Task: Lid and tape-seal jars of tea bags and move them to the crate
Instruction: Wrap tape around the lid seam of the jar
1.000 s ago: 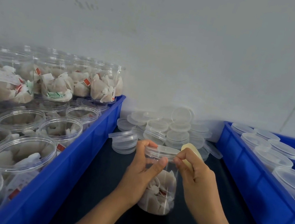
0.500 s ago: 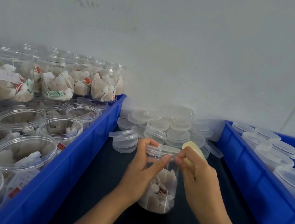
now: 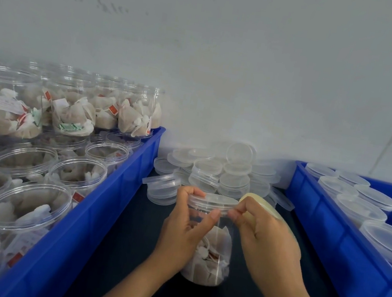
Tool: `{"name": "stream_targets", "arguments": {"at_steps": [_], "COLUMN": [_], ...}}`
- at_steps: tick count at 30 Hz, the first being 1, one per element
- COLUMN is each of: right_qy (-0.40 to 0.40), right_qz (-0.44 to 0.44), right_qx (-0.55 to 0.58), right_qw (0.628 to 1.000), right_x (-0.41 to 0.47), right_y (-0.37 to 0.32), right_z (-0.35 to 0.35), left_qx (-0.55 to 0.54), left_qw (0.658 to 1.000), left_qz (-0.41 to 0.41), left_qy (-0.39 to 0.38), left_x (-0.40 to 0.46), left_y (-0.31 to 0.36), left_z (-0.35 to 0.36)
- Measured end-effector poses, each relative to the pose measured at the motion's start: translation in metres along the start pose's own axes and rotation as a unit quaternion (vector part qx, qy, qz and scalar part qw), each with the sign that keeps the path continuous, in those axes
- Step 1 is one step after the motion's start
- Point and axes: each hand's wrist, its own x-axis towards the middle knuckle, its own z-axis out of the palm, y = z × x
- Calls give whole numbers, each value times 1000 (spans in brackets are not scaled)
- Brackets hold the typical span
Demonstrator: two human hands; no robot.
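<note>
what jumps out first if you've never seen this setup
Centre foreground: a left hand and right hand work at the lid of a tea bag jar. Open filled jars crowd the left blue crate, and loose clear lids pile behind.

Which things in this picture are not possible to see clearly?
- Head view: tape roll mostly hidden behind right hand.
- Clear tape strip on the jar: too transparent to trace.
- Left crate and right crate: cut by frame edges.
- Tea bag tags: print too small.

The right hand [image 3: 268, 236] hid most of the tape roll [image 3: 258, 202], and the picture's edges cut off both blue crates [image 3: 94, 222].
</note>
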Motion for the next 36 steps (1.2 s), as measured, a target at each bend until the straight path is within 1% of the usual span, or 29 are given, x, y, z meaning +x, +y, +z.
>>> {"name": "stream_targets", "arguments": {"at_steps": [3, 6, 7, 8, 9, 11, 12, 13, 15, 17, 19, 21, 23, 27, 30, 32, 34, 36], "right_qy": [-5, -5, 1, -24, -30, -99, -111, -106, -110, -143, -179, -197, -193, -180, -182, -170, -159, -144], "right_qz": [2, -64, -79, -66, -66, -19, -23, -24, 24, 59, 73, 75, 68, 39, 32, 32, 36, 40], "right_qx": [-3, -100, -148, -158, -165, -162, -172, -164, -78, -2, 36, 75, 76, 86, 152, 204, 220, 220], "right_qw": [1000, 993, 986, 985, 984, 982, 979, 980, 991, 988, 981, 975, 976, 979, 971, 964, 962, 964], "right_x": [-1, 0, 0, 2, 5, 7, 8, 9, 10, 9, 10, 11, 10, 9, 8, 8, 6, 4], "right_y": [0, 0, 0, 4, 9, 22, 25, 27, 26, 32, 38, 40, 41, 37, 34, 33, 30, 28], "right_z": [-2, -11, -13, -13, -11, -10, -12, -15, -21, -22, -20, -17, -12, -4, 0, 3, 7, 12], "left_qx": [1, 5, 6, 9, 14, 23, 31, 41, 52, 40, 14, -10, -18, 2, 34, 77, 138, 178], "left_qw": [1000, 1000, 1000, 1000, 1000, 999, 998, 998, 996, 995, 993, 991, 989, 989, 992, 994, 989, 983], "left_qz": [-3, -3, -2, -2, -1, 1, 4, 9, 16, 14, 4, -5, -10, -10, 4, 24, 47, 41], "left_qy": [-5, -11, -16, -20, -25, -38, -45, -55, -75, -93, -114, -134, -145, -150, -123, -80, -32, -10], "left_x": [-1, -1, -1, -1, -1, -2, -2, -3, -4, -4, -3, -2, 0, 2, -3, -4, -5, -9], "left_y": [0, 2, 2, 2, 2, 3, 4, 5, 5, 5, 5, 5, 5, 5, 5, 6, 13, 20], "left_z": [-1, -2, -2, -2, -2, -2, -3, -3, -5, -6, -8, -10, -12, -14, -14, -12, -11, -6]}}
